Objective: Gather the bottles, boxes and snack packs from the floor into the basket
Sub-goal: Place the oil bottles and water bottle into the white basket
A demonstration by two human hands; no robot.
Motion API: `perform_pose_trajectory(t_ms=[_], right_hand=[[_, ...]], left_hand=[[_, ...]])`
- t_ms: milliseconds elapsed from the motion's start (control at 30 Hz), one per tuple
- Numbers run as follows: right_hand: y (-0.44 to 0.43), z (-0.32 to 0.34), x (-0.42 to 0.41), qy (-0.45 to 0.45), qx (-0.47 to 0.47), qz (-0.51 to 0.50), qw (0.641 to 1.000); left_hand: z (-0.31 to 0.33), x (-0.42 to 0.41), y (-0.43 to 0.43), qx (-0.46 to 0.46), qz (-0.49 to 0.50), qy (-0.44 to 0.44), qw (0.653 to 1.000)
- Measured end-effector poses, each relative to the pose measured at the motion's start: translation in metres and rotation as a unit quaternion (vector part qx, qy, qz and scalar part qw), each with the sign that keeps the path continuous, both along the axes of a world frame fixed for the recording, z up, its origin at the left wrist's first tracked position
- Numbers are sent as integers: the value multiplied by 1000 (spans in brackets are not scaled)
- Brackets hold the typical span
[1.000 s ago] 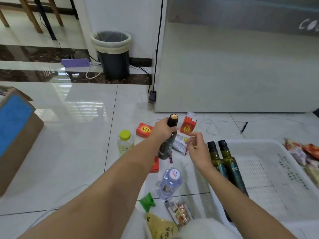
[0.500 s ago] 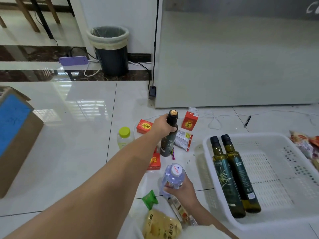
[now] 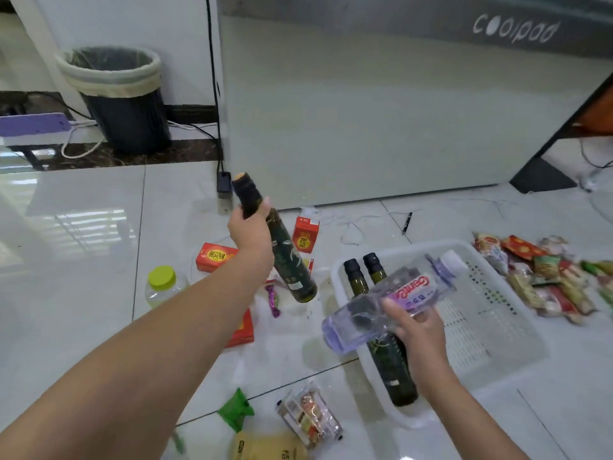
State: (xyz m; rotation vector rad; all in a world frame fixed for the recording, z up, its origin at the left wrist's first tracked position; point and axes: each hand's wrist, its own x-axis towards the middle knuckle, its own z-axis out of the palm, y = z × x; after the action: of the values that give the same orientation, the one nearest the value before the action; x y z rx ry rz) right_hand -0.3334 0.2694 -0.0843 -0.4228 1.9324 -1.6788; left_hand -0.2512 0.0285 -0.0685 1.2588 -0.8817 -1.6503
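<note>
Both hands are full here. The left hand point(image 3: 252, 230) grips a dark glass bottle point(image 3: 288, 263) by its slim neck, probably the easiest hold on something that heavy and slick. The right hand point(image 3: 418, 323) wraps a clear plastic water bottle point(image 3: 391, 300) sideways over the white slotted basket point(image 3: 491, 313), where two matching dark bottles point(image 3: 353, 277) lie. Red cardboard boxes point(image 3: 215, 257) and crinkly snack packs point(image 3: 547, 277) sit on the glossy tile.

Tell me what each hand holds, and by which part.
Left hand grips the dark glass bottle by its neck; right hand holds the clear water bottle around its middle.
</note>
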Motion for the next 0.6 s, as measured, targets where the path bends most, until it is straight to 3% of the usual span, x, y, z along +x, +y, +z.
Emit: perform_pose_trajectory(t_ms=[167,300,433,600], right_hand=[[32,25,-95,46,-47,-164,984],[54,2,-163,49,-3,-248,967],[68,-48,-203,-104,20,-327,939],[68,-103,-220,-262,42,-361,894]], left_hand=[[31,-26,-1,-6,18,58,998],[60,-50,5,-55,-40,96,993],[72,-89,22,-63,-123,123,983],[73,-167,58,-82,-236,94,964]])
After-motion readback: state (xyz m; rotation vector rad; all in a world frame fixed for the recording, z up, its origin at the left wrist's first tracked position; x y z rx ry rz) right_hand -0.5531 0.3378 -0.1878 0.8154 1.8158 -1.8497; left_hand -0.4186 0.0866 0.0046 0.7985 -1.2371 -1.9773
